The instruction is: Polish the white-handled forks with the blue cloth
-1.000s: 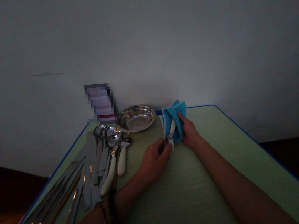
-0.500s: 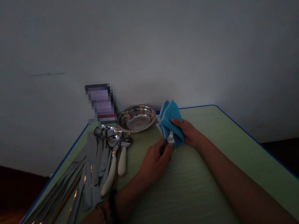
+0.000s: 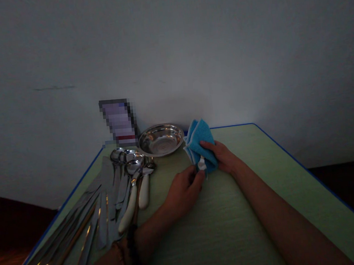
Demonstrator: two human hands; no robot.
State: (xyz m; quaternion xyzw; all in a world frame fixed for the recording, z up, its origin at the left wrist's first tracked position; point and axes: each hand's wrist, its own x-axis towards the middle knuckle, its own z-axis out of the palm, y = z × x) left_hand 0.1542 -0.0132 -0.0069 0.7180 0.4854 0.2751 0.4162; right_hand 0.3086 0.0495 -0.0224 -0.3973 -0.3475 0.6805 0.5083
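A small fork (image 3: 202, 163) is pinched at its metal head between the thumb and fingers of my left hand (image 3: 185, 185). Around its pale handle lies a folded blue cloth (image 3: 202, 138) with white edges, which hides most of that handle. My right hand (image 3: 221, 155) grips the cloth from the right, thumb on top, closed over it and the handle inside. Both hands are just above the table, to the right of a shiny metal bowl (image 3: 161, 141). My left wrist wears dark beads.
Several spoons (image 3: 133, 166), knives (image 3: 101, 222) and white-handled pieces (image 3: 143, 192) lie on the table's left side. A blurred-out phone-like screen (image 3: 119, 120) leans on the wall (image 3: 220, 55) behind. The green table (image 3: 228, 234) has a blue edge.
My right hand has shifted the cloth down and left along the fork and folded it over the handle, its thumb now on top. My left hand has stayed at the fork's head.
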